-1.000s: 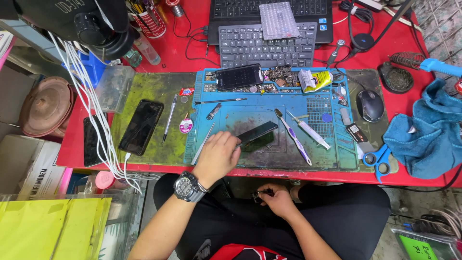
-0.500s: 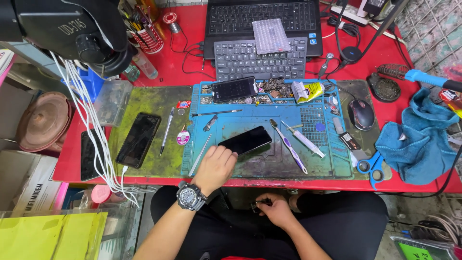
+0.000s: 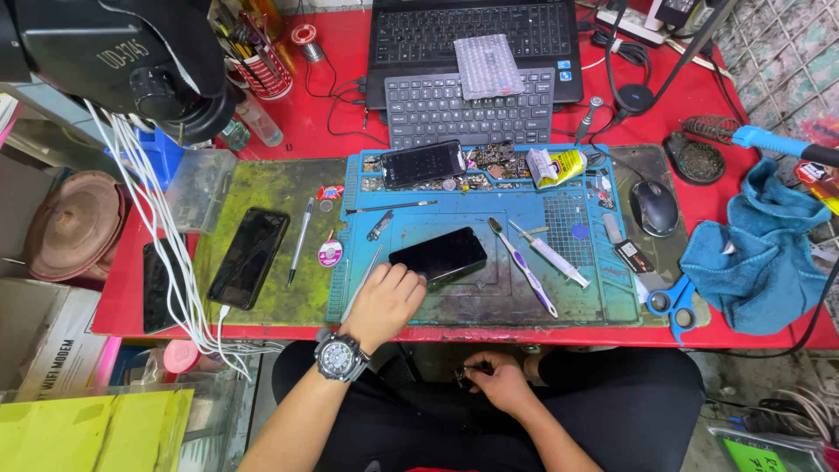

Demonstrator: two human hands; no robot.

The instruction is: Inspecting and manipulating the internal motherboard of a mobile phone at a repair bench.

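- The left hand [image 3: 384,301] sits at the near left corner of the black phone [image 3: 438,254], fingers curled against its edge; it touches the phone but has no full grasp on it.
- That phone lies face up, tilted slightly, in the middle of the blue work mat [image 3: 489,297], just left of the purple toothbrush [image 3: 523,267].
- The right hand [image 3: 494,380] is down below the table edge over the lap, fingertips pinched around something small and dark; what it is I cannot tell.
- To do this well, I'd say: keep the phone flat on the mat, steady it by the corner with light pressure, and keep the fingers off the glass.
- Better to keep the small piece in the right hand over the mat than over the lap, where a dropped part would be hard to find.
- Containers now: the parts tray [image 3: 489,162] along the far edge of the mat holds a second phone [image 3: 423,163], a heap of tiny bits, and a yellow and white tube [image 3: 553,166].
- The red striped cup [image 3: 262,70] at the back is packed with upright tools.
- A clear plastic box [image 3: 199,188] stands at the left by the white cables [image 3: 166,253]; its contents are unclear.
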